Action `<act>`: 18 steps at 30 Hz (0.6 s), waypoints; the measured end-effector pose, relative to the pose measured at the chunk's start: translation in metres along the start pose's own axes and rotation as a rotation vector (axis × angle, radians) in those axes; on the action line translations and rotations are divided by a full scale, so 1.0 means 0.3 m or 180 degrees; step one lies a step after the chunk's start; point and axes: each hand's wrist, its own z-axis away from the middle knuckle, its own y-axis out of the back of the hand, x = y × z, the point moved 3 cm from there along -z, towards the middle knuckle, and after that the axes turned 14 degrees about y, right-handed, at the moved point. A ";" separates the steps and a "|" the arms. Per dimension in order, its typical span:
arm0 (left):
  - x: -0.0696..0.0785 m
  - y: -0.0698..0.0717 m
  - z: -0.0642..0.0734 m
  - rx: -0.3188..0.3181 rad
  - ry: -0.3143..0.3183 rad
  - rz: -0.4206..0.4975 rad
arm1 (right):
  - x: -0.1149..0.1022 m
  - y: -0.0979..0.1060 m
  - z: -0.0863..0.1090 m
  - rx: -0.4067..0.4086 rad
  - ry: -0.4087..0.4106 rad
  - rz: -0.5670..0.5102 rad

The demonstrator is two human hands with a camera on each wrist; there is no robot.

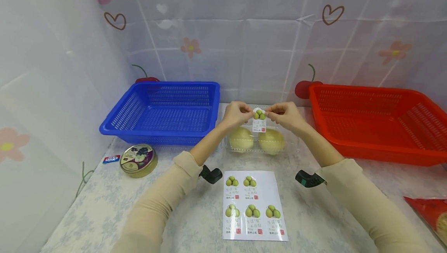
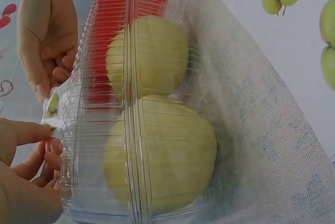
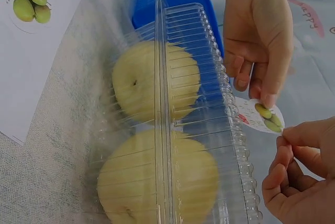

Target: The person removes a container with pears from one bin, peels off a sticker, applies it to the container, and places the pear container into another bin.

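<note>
A small white sticker [image 1: 259, 125] printed with green fruit hangs over a clear plastic box. My left hand [image 1: 238, 114] pinches its left edge between thumb and forefinger. On the opposite edge, my right hand [image 1: 285, 115] pinches it the same way. Two round yellow-green fruits [image 3: 157, 177] sit inside the clear box [image 2: 133, 145], whose lid is down. In the right wrist view the sticker's lower end overlaps the lid's ribbed edge. Closer to me lies a white sheet of matching stickers [image 1: 249, 202], with a bare spot at its upper right.
A blue basket [image 1: 160, 138] stands left of the box, a red basket [image 1: 380, 148] to its right. A round tin [image 1: 138, 160] and a small blue-and-red packet [image 1: 111, 159] lie at the left. A red bag [image 1: 431, 214] lies at the right edge.
</note>
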 end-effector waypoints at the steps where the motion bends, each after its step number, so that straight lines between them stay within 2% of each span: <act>1: -0.001 -0.001 -0.003 -0.0006 -0.0002 0.0005 | 0.004 -0.001 -0.003 0.0004 0.0009 0.0010; 10: -0.004 -0.008 -0.018 -0.0092 0.0023 -0.0032 | 0.043 -0.009 -0.018 -0.0016 0.0065 0.0071; 18: -0.015 -0.022 -0.028 -0.0031 -0.0189 -0.0501 | 0.070 -0.019 -0.014 -0.0038 0.0207 0.0166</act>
